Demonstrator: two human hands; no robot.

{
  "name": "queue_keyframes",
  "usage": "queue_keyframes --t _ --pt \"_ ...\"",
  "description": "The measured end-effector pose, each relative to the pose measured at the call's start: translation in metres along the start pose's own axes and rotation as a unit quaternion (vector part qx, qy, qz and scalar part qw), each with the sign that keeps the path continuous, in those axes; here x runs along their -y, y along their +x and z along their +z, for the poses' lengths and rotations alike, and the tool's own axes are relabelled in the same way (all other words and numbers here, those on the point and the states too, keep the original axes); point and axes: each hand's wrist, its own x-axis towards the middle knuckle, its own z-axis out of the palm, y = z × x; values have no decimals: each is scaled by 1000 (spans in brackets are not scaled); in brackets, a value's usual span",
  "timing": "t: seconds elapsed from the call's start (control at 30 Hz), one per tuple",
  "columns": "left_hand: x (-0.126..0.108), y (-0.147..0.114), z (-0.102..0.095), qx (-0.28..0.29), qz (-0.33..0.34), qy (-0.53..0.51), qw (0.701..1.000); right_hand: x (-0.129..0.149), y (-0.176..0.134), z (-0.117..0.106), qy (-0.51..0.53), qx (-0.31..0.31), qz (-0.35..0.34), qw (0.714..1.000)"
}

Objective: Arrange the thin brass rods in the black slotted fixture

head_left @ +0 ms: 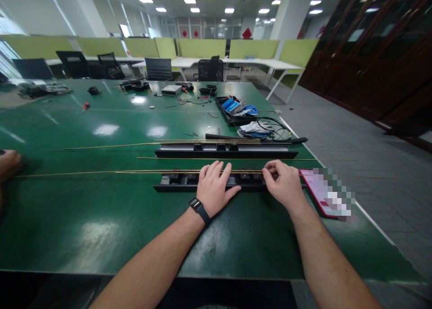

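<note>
In front of me a long black rail [172, 188] with dark blocks along its channel lies on the green table. Several thin brass-coloured rods [145, 171] run lengthwise over it and stick out far to the left. My left hand [213, 186], with a dark watch on the wrist, rests on the rail and rods, its fingers spread. At the rail's right end my right hand [282, 181] pinches the rods between thumb and forefinger. Behind it lies a second black rail [226, 154], with more brass rods along its far side. A single rod [158, 158] lies between the two rails.
A red-edged clipboard or tray [319, 196], partly blurred out, lies right of my right hand. Farther back are a black tray [232, 115] with blue items, a glove [254, 129] and black cables [283, 128]. Another person's hand [9, 164] shows at the left edge.
</note>
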Motion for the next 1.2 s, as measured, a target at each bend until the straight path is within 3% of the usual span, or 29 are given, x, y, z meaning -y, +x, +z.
queue_keyframes --t 0.8,1.2 --pt "-2 0 -1 4 -4 -2 1000 3 -2 3 -2 4 -13 1000" --pt "0 0 0 1 -1 -3 1000 0 2 -3 0 3 13 1000"
